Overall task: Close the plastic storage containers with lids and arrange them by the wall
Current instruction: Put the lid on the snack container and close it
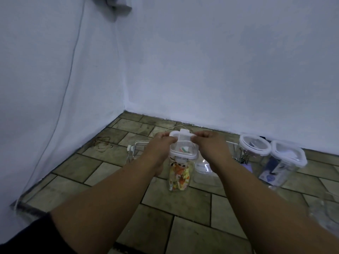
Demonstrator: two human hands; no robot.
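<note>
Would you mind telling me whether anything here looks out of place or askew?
Mostly tidy. Both hands, left and right, press the lid onto the middle jar. One loose lid lies flat on the floor beside it, on no container. Two lidded jars stand to the right.

The tall jar (pixel 178 177) is clear, glossy plastic, its lid (pixel 183 146) a milky white plastic with a smooth sheen. The two capped jars (pixel 271 158) alongside look the same. The floor (pixel 113 171) is dull, grimy tile with dark grout; the wall (pixel 220 70) is matt painted plaster.
</note>
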